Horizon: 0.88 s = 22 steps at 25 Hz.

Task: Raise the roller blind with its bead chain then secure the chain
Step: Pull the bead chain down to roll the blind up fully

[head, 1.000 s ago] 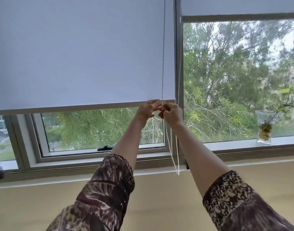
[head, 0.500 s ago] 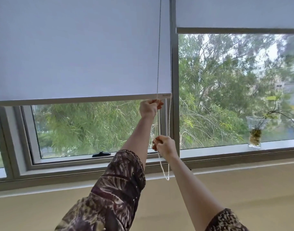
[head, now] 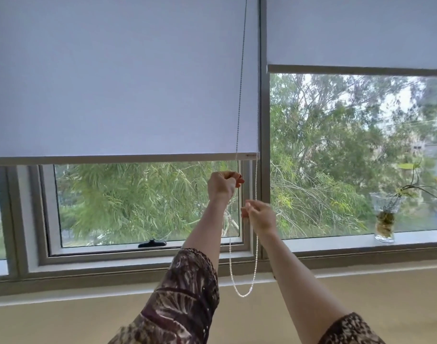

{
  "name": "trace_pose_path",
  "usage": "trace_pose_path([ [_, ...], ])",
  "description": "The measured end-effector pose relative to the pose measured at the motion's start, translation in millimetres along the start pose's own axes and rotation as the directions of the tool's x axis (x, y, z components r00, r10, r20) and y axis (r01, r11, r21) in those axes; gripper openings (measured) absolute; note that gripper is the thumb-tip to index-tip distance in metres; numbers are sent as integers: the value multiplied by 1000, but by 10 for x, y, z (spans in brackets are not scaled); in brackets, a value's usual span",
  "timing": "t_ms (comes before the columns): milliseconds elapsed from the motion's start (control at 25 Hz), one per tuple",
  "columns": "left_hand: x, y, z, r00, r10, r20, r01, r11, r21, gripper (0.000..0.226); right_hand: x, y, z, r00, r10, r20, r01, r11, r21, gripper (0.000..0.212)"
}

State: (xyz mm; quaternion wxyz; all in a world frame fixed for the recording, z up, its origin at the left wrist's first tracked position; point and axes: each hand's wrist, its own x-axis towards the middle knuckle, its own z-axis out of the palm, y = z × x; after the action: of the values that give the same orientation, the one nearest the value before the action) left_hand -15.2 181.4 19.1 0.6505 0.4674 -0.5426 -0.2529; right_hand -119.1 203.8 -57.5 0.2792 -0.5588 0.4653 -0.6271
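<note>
— Where does the view look from?
— From the person's head. It's one wide-angle lens facing the window (head: pixel 263 108) head-on, and the roller blind (head: pixel 113 83) fills the upper left.
— How near is it?
— Close. Both forearms rise from the bottom edge, and the left hand (head: pixel 222 186) and right hand (head: pixel 262 218), both on the bead chain (head: pixel 257 254), sit mid-frame.
— And the limits?
— Nearest is the wall (head: pixel 63 319) under the sill. Farthest are the trees (head: pixel 324 194) beyond the glass.

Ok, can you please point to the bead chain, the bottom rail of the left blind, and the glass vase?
bead chain (head: pixel 242 295), head view, the lowest bend of its hanging loop.
bottom rail (head: pixel 113 158), head view, the middle of the bar.
glass vase (head: pixel 385 224), head view, its lower body.
</note>
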Motion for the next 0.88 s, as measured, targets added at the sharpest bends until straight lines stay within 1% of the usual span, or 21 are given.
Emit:
trace_pose_path([
  [80,-57,-75,-18,1000,10,2,-10,999,31,7,156,-326,-15,995,-89,-47,89,996,12,21],
  [120,-94,-121,-23,1000,23,13,-24,999,34,7,227,-494,-11,989,-134,-64,134,991,-9,22],
  [200,-173,-211,-26,999,45,25,-46,997,54,7,346,-788,14,976,-209,-58,205,976,-69,25],
  [280,-242,-287,-21,999,31,28,-33,997,74,10,432,-1040,59,965,-259,-34,256,963,-88,22],
  [360,-314,-345,-20,999,12,40,-16,995,97,12,467,-1222,116,968,-248,-25,248,969,-14,21],
  [440,-402,-368,-33,998,7,64,-13,995,95,11,456,-1282,177,977,-199,-71,203,978,52,24],
  [520,-491,-349,-96,995,21,97,-31,994,105,8,390,-1239,239,976,-192,-105,200,977,69,23],
  [600,-545,-304,-217,980,22,199,-38,996,78,9,311,-1191,265,969,-225,-106,233,970,73,22],
  [680,-560,-236,-386,934,-7,358,-13,998,56,17,225,-1163,239,960,-252,-123,260,964,53,21],
  [720,-545,-198,-468,912,-29,410,2,998,67,22,183,-1144,217,958,-255,-129,263,963,53,20],
  [760,-524,-142,-542,905,-41,424,18,998,59,27,140,-1114,195,958,-256,-130,264,963,56,20],
  [800,-493,-51,-601,915,-39,402,35,999,19,31,102,-1077,169,958,-259,-123,267,962,51,19],
  [880,-408,161,-655,948,-29,316,60,994,-87,30,11,-958,137,962,-259,-85,261,965,23,19],
])
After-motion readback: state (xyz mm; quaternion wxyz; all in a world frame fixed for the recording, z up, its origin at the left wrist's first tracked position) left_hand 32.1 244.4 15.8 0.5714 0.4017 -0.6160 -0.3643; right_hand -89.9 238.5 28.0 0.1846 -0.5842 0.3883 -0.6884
